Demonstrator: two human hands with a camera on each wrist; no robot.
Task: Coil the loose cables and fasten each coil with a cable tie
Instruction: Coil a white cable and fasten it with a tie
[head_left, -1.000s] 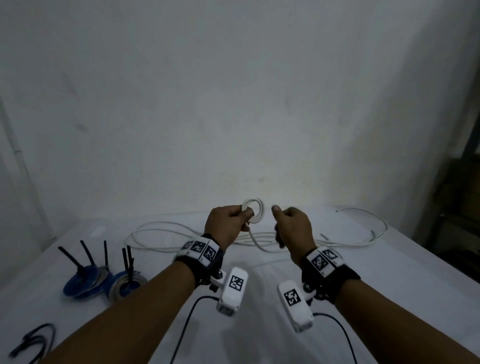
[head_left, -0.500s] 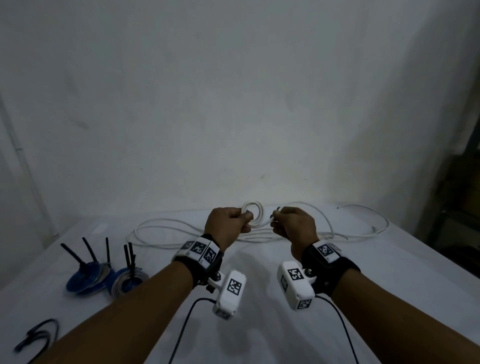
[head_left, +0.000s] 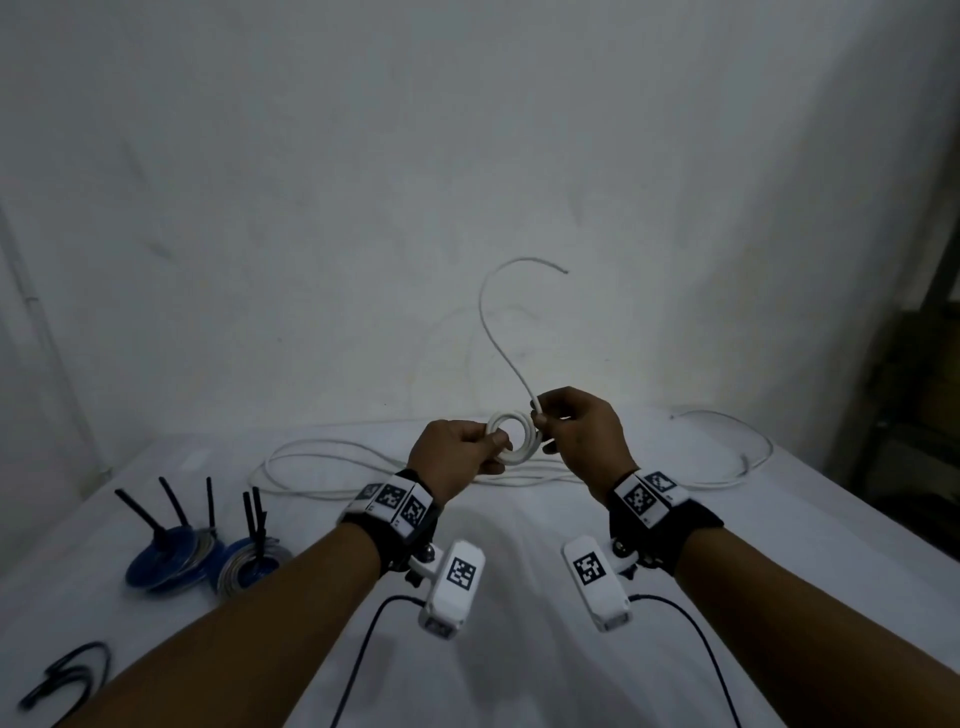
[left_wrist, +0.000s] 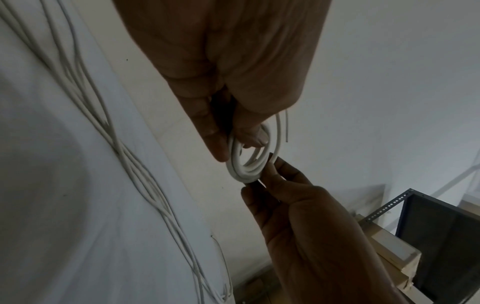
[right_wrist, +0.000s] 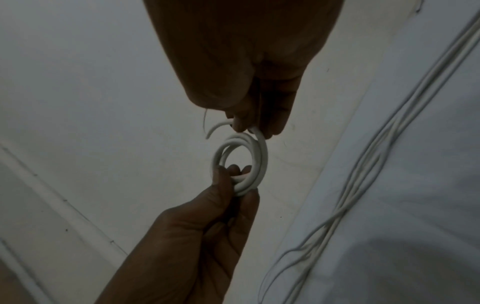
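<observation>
Since a second ago the cable's free tail (head_left: 498, 317) whipped up off the tabletop (head_left: 519, 582) and stood in the air. Left hand (head_left: 457, 457), grip closed, pinched the white coil (head_left: 511, 437) above the tabletop's far middle. Right hand (head_left: 582, 434) pinched the tail just right of it. Risks: springy tail flicking loose, turns popping open if the left pinch eased, no tie on yet.
</observation>
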